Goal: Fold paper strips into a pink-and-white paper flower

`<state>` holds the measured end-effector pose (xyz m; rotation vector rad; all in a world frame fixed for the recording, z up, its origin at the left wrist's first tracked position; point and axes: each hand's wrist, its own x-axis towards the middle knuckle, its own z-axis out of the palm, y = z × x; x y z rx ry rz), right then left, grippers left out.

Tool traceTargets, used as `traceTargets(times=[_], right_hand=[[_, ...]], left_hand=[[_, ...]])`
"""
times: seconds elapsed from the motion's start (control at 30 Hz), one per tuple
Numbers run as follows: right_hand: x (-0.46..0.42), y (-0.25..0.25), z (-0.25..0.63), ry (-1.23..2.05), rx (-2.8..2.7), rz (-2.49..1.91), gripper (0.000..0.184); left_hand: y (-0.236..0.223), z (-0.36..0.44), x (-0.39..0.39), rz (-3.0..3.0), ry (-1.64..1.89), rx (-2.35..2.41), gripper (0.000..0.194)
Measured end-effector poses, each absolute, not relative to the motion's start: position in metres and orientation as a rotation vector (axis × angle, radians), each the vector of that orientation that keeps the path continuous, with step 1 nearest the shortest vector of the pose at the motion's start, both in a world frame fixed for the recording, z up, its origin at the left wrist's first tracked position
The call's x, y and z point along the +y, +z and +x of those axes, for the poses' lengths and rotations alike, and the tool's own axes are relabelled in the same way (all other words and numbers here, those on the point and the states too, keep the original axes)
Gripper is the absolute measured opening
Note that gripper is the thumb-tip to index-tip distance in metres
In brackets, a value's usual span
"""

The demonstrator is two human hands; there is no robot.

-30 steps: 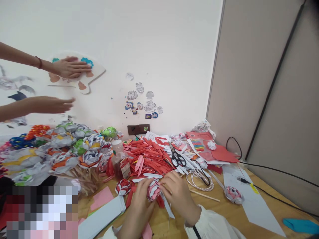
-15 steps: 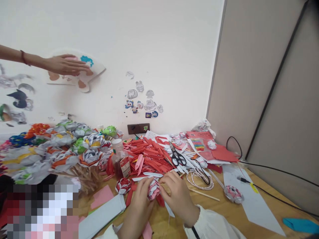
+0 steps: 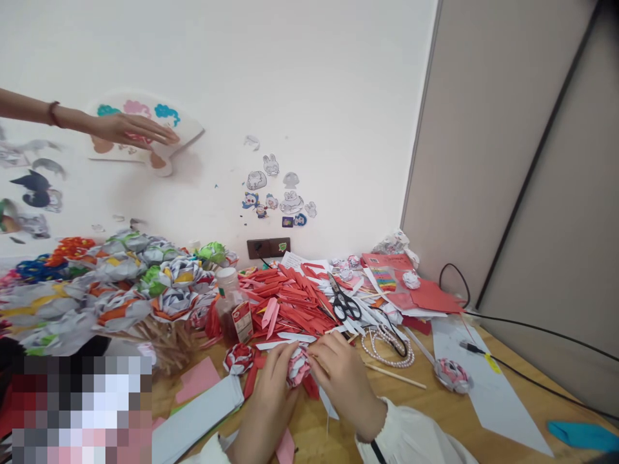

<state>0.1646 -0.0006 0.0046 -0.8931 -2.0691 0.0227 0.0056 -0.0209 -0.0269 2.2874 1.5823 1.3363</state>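
On a crowded wooden tabletop below a sticker-covered wall, both hands, left hand and right hand, fingers clamped on a small paper rose near loose red strips, probably risking crushed petals from too hard a pinch.

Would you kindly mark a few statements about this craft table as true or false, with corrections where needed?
1. Both hands, left hand and right hand, hold a paper flower. True.
2. The black scissors lie on the heap of red paper strips. True.
3. The pearl necklace hangs on the wall. False: it lies on the table.
4. A co-worker's hand presses a cut-out against the wall. True.
5. The bottle lies on its side. False: it stands upright.
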Motion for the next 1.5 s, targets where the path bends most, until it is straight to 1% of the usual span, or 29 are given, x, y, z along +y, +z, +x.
traceTargets(times=[0.23,0.57,0.77,1.13,1.37,1.5], right_hand=[[-0.0011,0.0042,0.165,0.023,-2.014,-0.901,0.01],[0.0024,0.0005,0.1624,0.004,-2.064,-0.864,0.019],[0.0031,0.0011,0.164,0.035,-2.1,-0.854,0.014],[0.0005,0.0031,0.1645,0.099,-1.956,-0.878,0.014],[0.0012,0.0011,0.1637,0.114,-1.956,-0.834,0.021],[0.002,0.0,0.1627,0.01,-2.018,-0.816,0.027]], left_hand=[[-0.0268,0.006,-0.0225,2.283,1.353,1.571,0.061],[-0.0274,0.0077,-0.0242,2.303,1.325,1.577,0.061],[-0.0329,0.0063,-0.0217,2.334,1.319,1.576,0.064],[-0.0311,0.0058,-0.0219,2.346,1.284,1.57,0.061],[-0.0332,0.0047,-0.0198,2.358,1.273,1.564,0.062],[-0.0345,0.0044,-0.0194,2.361,1.297,1.565,0.063]])
